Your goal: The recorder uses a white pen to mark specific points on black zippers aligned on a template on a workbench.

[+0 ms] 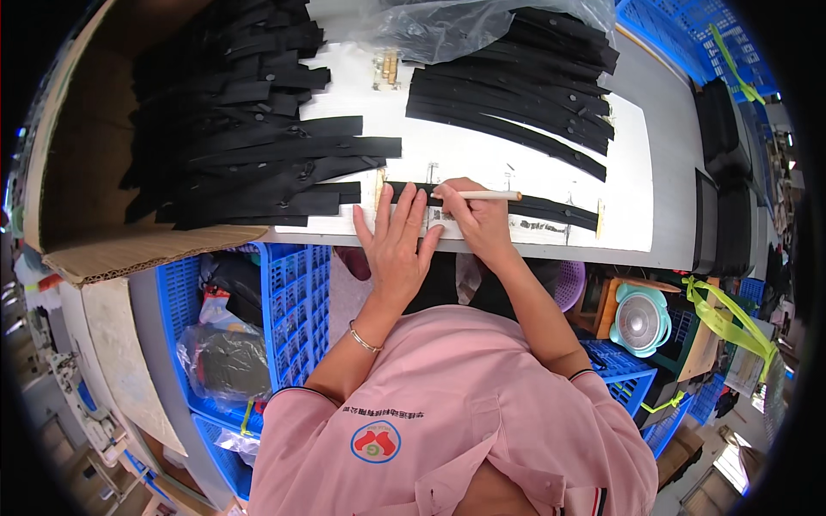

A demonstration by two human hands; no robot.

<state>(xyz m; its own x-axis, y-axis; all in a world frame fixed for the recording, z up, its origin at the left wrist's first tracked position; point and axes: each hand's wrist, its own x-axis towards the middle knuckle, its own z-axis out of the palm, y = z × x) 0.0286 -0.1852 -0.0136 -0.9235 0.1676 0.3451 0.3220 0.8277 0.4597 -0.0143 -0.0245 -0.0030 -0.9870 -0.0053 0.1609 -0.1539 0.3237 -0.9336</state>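
The left hand [397, 236] lies flat, fingers spread, pressing a black strap [516, 206] onto the white worktop [482, 155]; it grips nothing. The right hand [476, 215] is closed around a pale marking pencil [482, 195], whose tip rests on the same strap near the table's front edge. Further black straps are stacked behind [516, 95] under a clear plastic bag [447, 30], and more fill the cardboard box [129, 249] at left.
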